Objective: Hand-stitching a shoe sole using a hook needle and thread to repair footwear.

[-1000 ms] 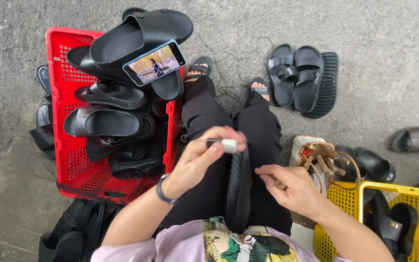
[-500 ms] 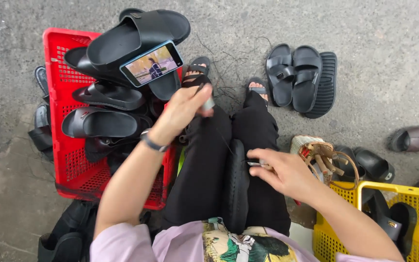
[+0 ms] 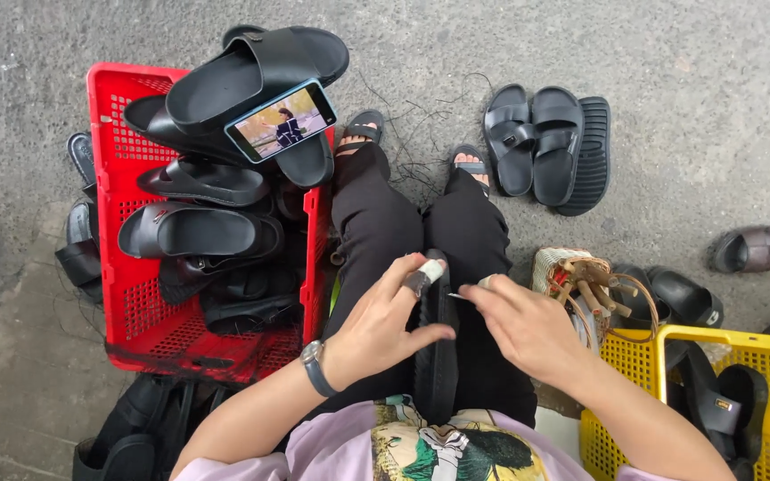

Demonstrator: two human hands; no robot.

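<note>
Risk: the needle (image 3: 458, 297) is thin and points across the sandal (image 3: 438, 356) toward the left hand (image 3: 376, 325); a slip could prick the taped finger (image 3: 427, 271), or the thread, too fine to make out here, could snag.

The sandal lies edge-up between the thighs, lengthwise on the lap. The left hand sits just left of the sandal, thumb pressed against its side, fingers curled over the top edge. The right hand (image 3: 528, 325) sits just right of the sandal, fingertips pinched together on what appears to be the needle. The red crate (image 3: 109, 267) stands left of the sandal.
</note>
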